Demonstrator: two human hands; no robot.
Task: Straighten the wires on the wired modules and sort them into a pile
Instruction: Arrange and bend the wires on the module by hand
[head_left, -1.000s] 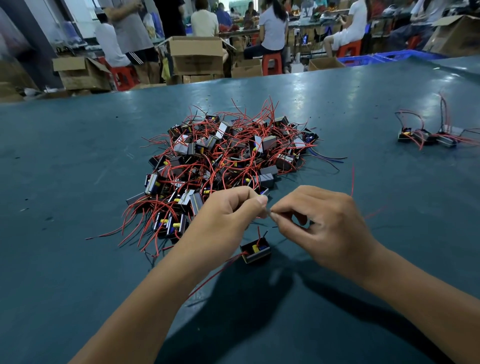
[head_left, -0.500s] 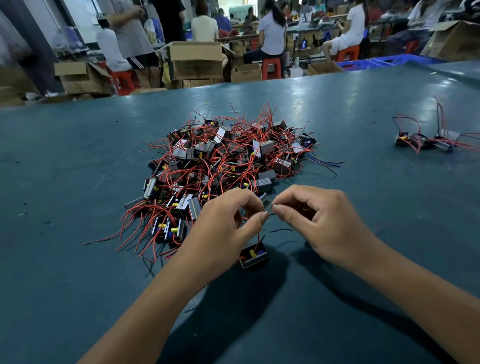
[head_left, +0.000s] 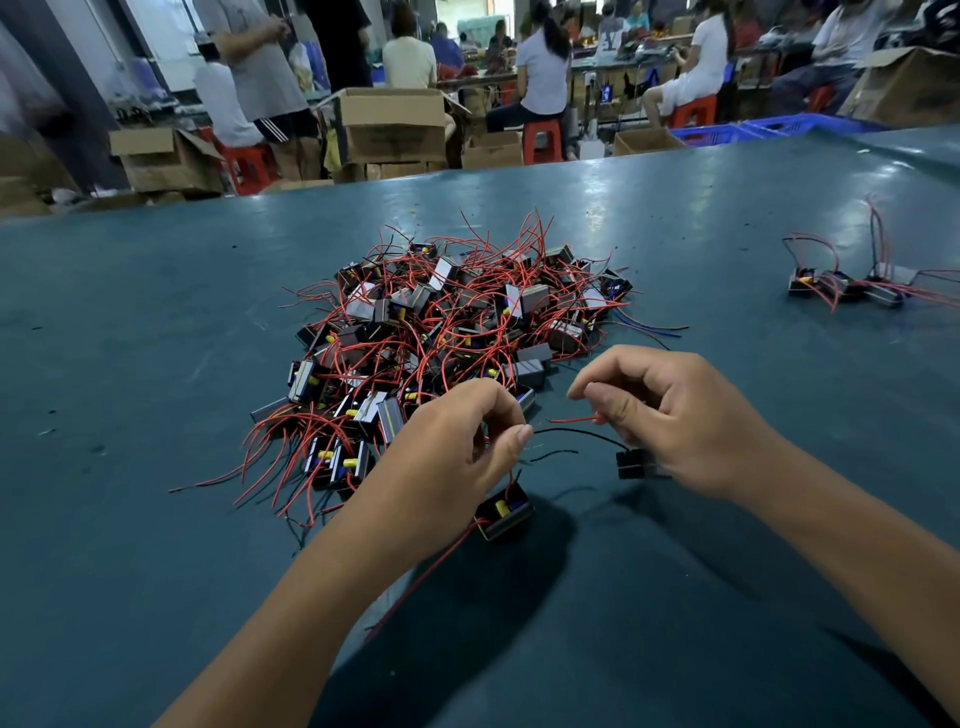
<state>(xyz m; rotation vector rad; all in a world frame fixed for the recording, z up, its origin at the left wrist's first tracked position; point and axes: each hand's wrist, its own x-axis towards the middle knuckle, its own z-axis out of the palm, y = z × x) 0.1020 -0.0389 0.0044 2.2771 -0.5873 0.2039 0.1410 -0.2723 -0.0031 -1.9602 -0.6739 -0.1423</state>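
A tangled heap of small black modules with red wires (head_left: 447, 332) lies in the middle of the green table (head_left: 156, 322). My left hand (head_left: 457, 457) pinches the thin wires of a black module (head_left: 503, 512) that hangs just below it, with a long red wire trailing toward me. My right hand (head_left: 675, 415) pinches a red wire between thumb and forefinger; a second black module (head_left: 631, 463) sits under its palm, a black wire arcing from it toward my left hand.
A few modules with red wires (head_left: 852, 286) lie in a small row at the far right of the table. Beyond the table's far edge stand cardboard boxes (head_left: 395, 124), red stools and several seated or standing people.
My hands have drawn apart from where their fingertips met. A second black module now shows under my right hand, with a black wire stretched between the hands.
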